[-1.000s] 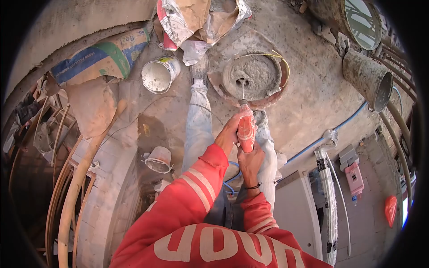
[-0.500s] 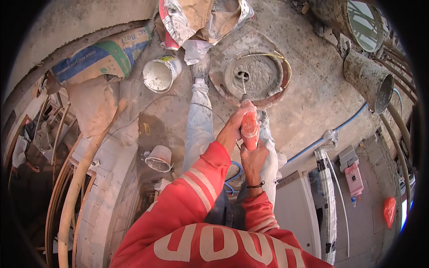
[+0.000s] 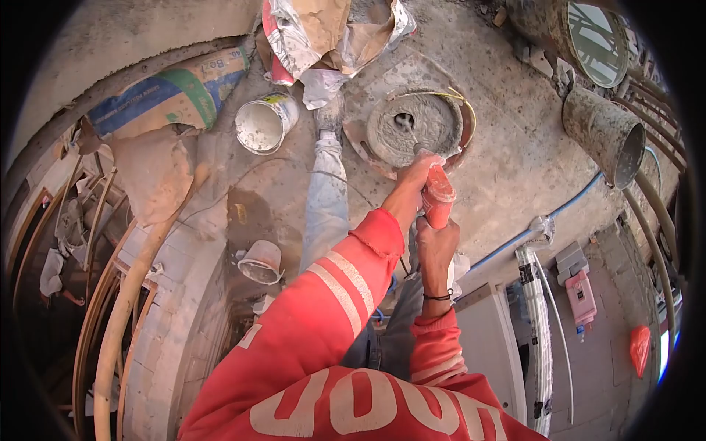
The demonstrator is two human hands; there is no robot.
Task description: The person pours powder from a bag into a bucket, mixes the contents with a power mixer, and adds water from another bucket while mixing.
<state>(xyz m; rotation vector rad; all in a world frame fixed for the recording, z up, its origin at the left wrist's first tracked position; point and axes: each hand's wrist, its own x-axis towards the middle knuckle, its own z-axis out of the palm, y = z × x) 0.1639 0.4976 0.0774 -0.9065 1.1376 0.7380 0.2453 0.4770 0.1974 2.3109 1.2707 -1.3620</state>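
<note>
A red power drill point(image 3: 439, 197) with a mixing rod point(image 3: 412, 135) is held in both hands. My left hand point(image 3: 418, 170) is wrapped round its front end, near the rod. Behind it, my right hand point(image 3: 437, 241) grips the rear handle; its fingers are partly hidden. The rod slants down into wet grey mortar point(image 3: 432, 125) in a round bucket, leaving a dark hollow where it spins. A yellowish strip point(image 3: 457, 94) lies along the bucket's rim.
A white bucket point(image 3: 262, 126) and a cement bag point(image 3: 173, 92) lie to the left. Torn paper sacks point(image 3: 312, 37) are at the top. On the right are a mortar-crusted bucket point(image 3: 599, 132), a blue hose point(image 3: 577, 197) and a wrapped pipe point(image 3: 540, 331). A wooden pole point(image 3: 140, 275) leans at left.
Both hands and the drill have swung to the right, so the rod now leans more. The rod's tip and the hollow have shifted slightly within the mortar.
</note>
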